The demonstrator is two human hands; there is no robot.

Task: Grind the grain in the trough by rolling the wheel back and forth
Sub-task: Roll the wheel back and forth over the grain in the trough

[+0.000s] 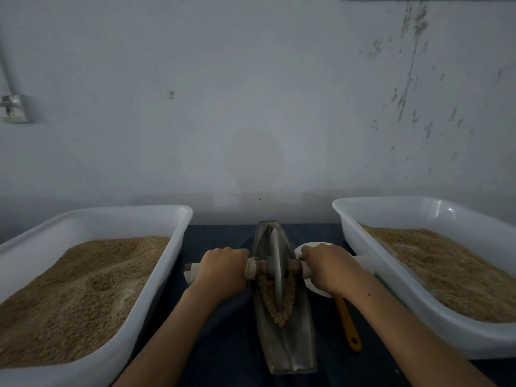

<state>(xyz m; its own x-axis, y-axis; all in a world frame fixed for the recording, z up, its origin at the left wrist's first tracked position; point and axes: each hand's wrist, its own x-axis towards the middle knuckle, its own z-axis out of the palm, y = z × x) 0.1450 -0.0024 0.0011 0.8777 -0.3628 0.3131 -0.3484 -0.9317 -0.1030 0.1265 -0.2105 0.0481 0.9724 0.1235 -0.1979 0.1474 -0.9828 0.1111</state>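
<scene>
the left hand (222, 268) and right hand (325, 268) each curl their fingers round the axle (261, 268). between them the wheel (277, 270) stands upright in the trough (284, 350), grain (275, 311) heaped beneath it.

The trough (282, 325) lies lengthwise on the table (223, 344) between two tubs of grain, one tub (156, 227) left, the other (371, 247) right. The wheel (276, 272) stands in the trough amid grain (275, 311). A bowl (315, 289) and spoon (349, 328) lie just right of the trough.
</scene>
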